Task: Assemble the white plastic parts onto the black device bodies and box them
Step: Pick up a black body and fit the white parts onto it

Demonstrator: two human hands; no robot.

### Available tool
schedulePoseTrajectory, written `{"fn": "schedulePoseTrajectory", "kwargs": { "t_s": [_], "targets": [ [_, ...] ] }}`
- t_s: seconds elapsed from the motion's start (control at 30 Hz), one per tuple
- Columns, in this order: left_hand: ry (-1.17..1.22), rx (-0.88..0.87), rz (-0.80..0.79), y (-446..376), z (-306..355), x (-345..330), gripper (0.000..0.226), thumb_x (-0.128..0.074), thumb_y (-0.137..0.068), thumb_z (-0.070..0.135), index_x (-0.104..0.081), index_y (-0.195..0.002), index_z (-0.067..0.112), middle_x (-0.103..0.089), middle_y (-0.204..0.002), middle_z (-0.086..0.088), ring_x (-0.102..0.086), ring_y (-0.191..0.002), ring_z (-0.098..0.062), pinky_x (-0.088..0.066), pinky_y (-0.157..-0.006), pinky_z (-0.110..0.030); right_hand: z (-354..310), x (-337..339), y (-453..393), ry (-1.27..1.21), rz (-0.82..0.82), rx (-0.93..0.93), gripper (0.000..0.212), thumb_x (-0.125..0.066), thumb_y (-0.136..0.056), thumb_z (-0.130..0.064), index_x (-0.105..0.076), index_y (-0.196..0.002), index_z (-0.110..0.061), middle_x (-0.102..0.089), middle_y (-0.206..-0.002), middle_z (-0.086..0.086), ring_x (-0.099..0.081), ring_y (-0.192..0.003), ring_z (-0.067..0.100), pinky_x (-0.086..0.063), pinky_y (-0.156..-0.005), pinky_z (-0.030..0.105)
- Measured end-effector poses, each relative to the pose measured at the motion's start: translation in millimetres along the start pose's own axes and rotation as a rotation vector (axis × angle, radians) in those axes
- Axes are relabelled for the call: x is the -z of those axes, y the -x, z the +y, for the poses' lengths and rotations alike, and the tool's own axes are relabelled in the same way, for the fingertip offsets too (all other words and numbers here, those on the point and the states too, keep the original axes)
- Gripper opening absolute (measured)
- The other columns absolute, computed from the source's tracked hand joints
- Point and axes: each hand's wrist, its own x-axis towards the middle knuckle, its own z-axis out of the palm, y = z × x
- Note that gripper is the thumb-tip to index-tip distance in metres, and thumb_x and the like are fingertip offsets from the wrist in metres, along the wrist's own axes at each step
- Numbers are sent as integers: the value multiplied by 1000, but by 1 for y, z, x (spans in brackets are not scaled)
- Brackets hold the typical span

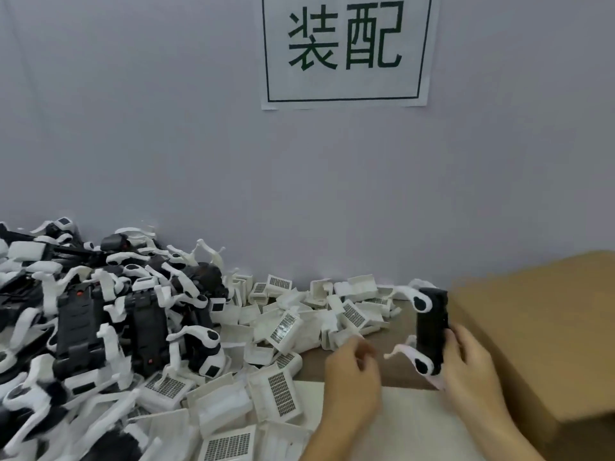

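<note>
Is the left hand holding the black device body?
No, the right hand grips the black device body; the left hand is beside it, apart and curled.

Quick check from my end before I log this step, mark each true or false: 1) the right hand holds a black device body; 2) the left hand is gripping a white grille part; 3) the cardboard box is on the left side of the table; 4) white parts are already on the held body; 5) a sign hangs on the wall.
1) True: the right hand grips the black device body, held upright.
2) False: the left hand is loosely curled with nothing visible in it; the white grille parts lie on the table.
3) False: the cardboard box stands on the right, beside the held body.
4) True: white curved pieces sit at its top and bottom.
5) True: a paper sign with two green characters.
</note>
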Motion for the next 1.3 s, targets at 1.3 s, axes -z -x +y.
{"fn": "schedulePoseTrajectory", "kwargs": {
  "t_s": [1.3],
  "targets": [
    [352, -118, -128, 32, 20, -11, 11, -68, -95, 20, -70, -105, 23, -77, -99, -2, -72, -97, -17, -57, -85, -35, 16, -29, 9, 316, -242, 245, 24, -69, -85, -37, -57, -106, -39, -62, -101, -12, -61, -93, 0, -49, -73, 24]
  ]
}}
